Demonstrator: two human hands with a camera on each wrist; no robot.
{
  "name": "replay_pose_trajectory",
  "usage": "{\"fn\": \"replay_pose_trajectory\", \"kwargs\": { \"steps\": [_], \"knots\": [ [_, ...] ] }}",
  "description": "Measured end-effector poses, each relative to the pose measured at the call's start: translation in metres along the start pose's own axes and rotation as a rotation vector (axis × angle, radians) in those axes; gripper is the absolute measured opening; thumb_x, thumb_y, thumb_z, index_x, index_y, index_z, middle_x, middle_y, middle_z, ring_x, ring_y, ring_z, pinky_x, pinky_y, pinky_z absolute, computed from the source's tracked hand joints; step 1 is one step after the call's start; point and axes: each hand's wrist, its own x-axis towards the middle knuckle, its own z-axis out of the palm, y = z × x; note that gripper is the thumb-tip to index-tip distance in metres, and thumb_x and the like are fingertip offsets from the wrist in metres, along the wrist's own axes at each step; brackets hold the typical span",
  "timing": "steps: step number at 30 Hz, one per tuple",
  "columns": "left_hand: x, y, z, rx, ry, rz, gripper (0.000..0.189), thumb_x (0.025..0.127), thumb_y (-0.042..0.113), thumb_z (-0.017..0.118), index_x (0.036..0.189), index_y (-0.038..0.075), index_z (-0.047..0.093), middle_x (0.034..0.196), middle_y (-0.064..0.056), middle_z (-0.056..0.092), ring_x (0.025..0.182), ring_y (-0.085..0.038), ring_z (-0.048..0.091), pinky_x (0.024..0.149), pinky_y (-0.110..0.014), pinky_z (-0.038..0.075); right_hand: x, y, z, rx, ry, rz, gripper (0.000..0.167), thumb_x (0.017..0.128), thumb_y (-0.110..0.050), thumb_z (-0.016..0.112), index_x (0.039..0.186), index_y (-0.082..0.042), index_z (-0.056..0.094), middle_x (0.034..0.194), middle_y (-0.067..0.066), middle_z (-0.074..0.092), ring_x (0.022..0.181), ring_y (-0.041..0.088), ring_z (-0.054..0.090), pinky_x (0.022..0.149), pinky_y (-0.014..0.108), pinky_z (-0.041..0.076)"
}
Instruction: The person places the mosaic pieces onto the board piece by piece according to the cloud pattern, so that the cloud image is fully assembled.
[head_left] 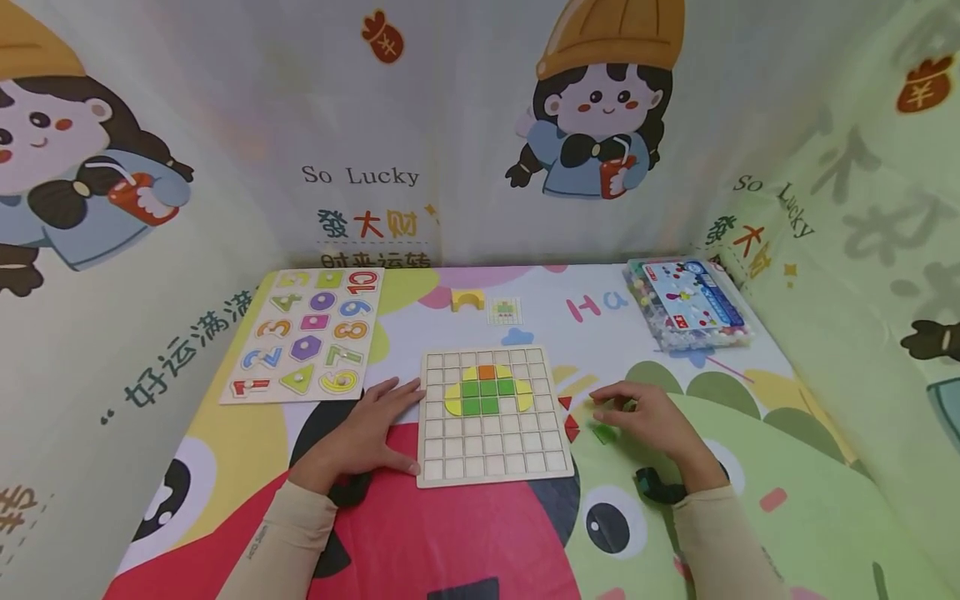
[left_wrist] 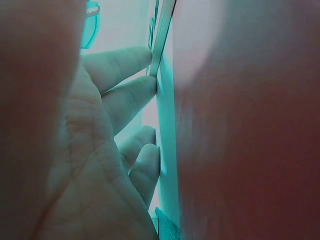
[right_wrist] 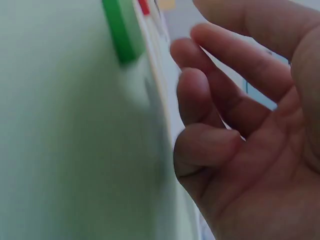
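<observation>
A wooden grid board (head_left: 465,448) lies flat in front of me. Green squares (head_left: 471,406), an orange square (head_left: 487,372) and yellow rounded pieces (head_left: 453,406) fill some of its upper cells. Along the board's left edge, my left hand (head_left: 371,429) rests with fingers and thumb spread, fingertips touching the rim. To the right of the board, my right hand (head_left: 651,417) hovers with loosely bent fingers and nothing between them. Just beside its fingertips lies a green piece (head_left: 604,433), seen as a thick green block (right_wrist: 122,32) in the right wrist view. Several red triangles (head_left: 572,428) lie between board and hand.
A wooden number-and-shape puzzle (head_left: 305,342) lies at the left back. Behind the board are a yellow arch block (head_left: 468,300) and a small pattern card (head_left: 505,311). A clear box of beads (head_left: 690,302) stands at the right back, near the printed cloth wall.
</observation>
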Motion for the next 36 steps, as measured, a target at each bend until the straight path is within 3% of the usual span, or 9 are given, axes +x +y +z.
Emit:
{"fn": "replay_pose_trajectory", "kwargs": {
  "steps": [7, 17, 21, 30, 36],
  "knots": [
    [-0.001, 0.002, -0.001, -0.005, 0.006, -0.005, 0.117, 0.067, 0.055, 0.095, 0.165, 0.023, 0.039, 0.175, -0.001, 0.029, 0.162, -0.038, 0.014, 0.112, -0.061, 0.051, 0.000, 0.016, -0.010, 0.039, -0.105, -0.037, 0.028, 0.090, -0.015, 0.084, 0.118, -0.014, 0.080, 0.097, 0.004, 0.070, 0.083, 0.012, 0.059, 0.071, 0.023, 0.049],
    [-0.001, 0.003, -0.001, 0.005, 0.012, -0.005, 0.117, 0.067, 0.053, 0.096, 0.165, 0.022, 0.040, 0.174, -0.002, 0.030, 0.162, -0.039, 0.015, 0.109, -0.061, 0.054, -0.004, 0.024, -0.017, 0.085, -0.231, -0.134, 0.039, 0.087, -0.012, 0.088, 0.124, -0.013, 0.078, 0.122, 0.010, 0.074, 0.099, 0.011, 0.063, 0.080, 0.021, 0.053],
    [-0.001, 0.003, 0.000, 0.006, 0.011, -0.005, 0.117, 0.067, 0.054, 0.096, 0.165, 0.022, 0.039, 0.175, -0.002, 0.030, 0.162, -0.039, 0.015, 0.110, -0.062, 0.052, -0.005, 0.025, -0.016, 0.061, -0.230, -0.163, 0.037, 0.087, -0.008, 0.086, 0.123, -0.013, 0.078, 0.125, 0.011, 0.074, 0.105, 0.007, 0.065, 0.084, 0.020, 0.055],
    [-0.003, 0.003, 0.001, 0.007, 0.012, -0.008, 0.117, 0.068, 0.053, 0.096, 0.165, 0.021, 0.039, 0.174, -0.003, 0.030, 0.162, -0.039, 0.015, 0.110, -0.063, 0.052, -0.004, 0.022, -0.014, 0.043, -0.221, -0.128, 0.036, 0.088, -0.008, 0.085, 0.123, -0.014, 0.079, 0.125, 0.009, 0.075, 0.110, 0.006, 0.066, 0.091, 0.020, 0.056],
    [-0.003, 0.005, 0.000, 0.005, 0.015, -0.005, 0.116, 0.068, 0.052, 0.096, 0.165, 0.020, 0.040, 0.174, -0.004, 0.030, 0.162, -0.040, 0.015, 0.110, -0.062, 0.052, -0.003, 0.020, -0.013, 0.000, -0.221, -0.131, 0.035, 0.088, -0.008, 0.085, 0.122, -0.017, 0.079, 0.126, 0.007, 0.075, 0.113, 0.013, 0.067, 0.093, 0.021, 0.056]
  ]
}}
